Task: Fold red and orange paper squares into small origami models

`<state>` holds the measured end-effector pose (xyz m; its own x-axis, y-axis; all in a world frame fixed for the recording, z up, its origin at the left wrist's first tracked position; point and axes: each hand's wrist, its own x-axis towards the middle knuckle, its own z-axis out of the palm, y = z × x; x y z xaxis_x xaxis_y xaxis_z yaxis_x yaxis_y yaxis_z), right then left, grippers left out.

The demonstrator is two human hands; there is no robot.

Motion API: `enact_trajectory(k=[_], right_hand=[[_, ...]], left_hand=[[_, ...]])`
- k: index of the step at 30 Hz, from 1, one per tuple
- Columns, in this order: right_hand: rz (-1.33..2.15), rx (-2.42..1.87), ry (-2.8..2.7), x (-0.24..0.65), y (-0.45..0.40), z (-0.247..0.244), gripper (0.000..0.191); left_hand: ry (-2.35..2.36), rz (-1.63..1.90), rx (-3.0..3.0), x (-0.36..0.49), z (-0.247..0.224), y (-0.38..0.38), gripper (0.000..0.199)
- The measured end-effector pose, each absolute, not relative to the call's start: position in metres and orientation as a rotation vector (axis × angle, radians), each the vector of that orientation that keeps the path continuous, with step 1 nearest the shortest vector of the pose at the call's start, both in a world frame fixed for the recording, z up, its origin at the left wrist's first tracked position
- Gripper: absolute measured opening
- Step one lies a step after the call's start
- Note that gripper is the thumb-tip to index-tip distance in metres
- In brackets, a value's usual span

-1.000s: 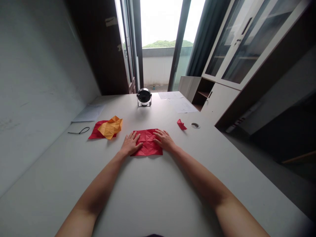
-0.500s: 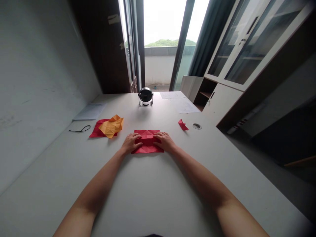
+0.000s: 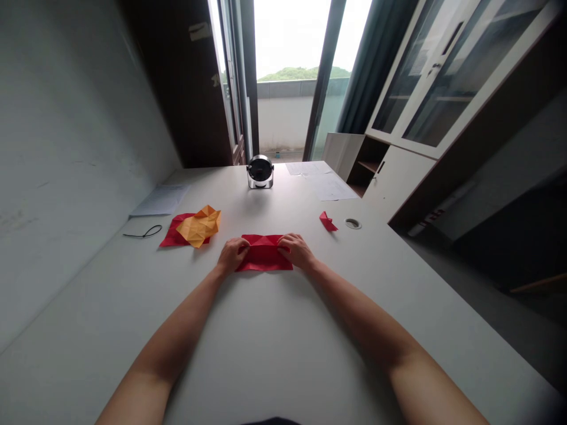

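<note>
A creased sheet of red paper (image 3: 264,258) lies on the white table in front of me, with a raised fold running across its upper part. My left hand (image 3: 233,254) pinches the left end of that fold between thumb and fingers. At the opposite end my right hand (image 3: 296,250) grips the fold in the same way. The fingertips partly cover the paper's side edges.
To the left, a creased orange sheet (image 3: 200,226) rests on another red sheet (image 3: 170,236), beside a black cable tie (image 3: 144,232). A small folded red paper piece (image 3: 328,222) lies right, near a cable hole (image 3: 352,224). A round black device (image 3: 260,171) stands behind.
Both hands have gone from lying flatter on the red paper to pinching its fold at each end. The paper's upper part now stands folded more sharply.
</note>
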<state>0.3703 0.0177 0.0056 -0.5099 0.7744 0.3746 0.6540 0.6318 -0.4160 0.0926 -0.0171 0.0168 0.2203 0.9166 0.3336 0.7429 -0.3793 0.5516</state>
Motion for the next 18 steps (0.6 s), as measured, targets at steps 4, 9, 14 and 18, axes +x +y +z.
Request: enact_trajectory(k=[4,9,14,18], right_hand=[[0.473,-1.073,-2.108,0.368,0.013,0.007,0.020],[0.613,-1.182,-1.903,0.363,0.006,0.012,0.022],[0.610,-1.241,-1.865,0.364,0.007,0.012,0.025],[0.511,-1.379,-1.899,0.367,0.013,0.005,0.030]], left_hand=[[1.602,1.094,2.087,0.097,0.018,-0.021,0.017],[1.533,1.255,1.796,0.105,0.020,-0.024,0.026],[1.481,1.258,1.562,0.104,0.012,-0.019,0.036],[1.575,1.196,1.560,0.102,0.007,-0.016,0.041]])
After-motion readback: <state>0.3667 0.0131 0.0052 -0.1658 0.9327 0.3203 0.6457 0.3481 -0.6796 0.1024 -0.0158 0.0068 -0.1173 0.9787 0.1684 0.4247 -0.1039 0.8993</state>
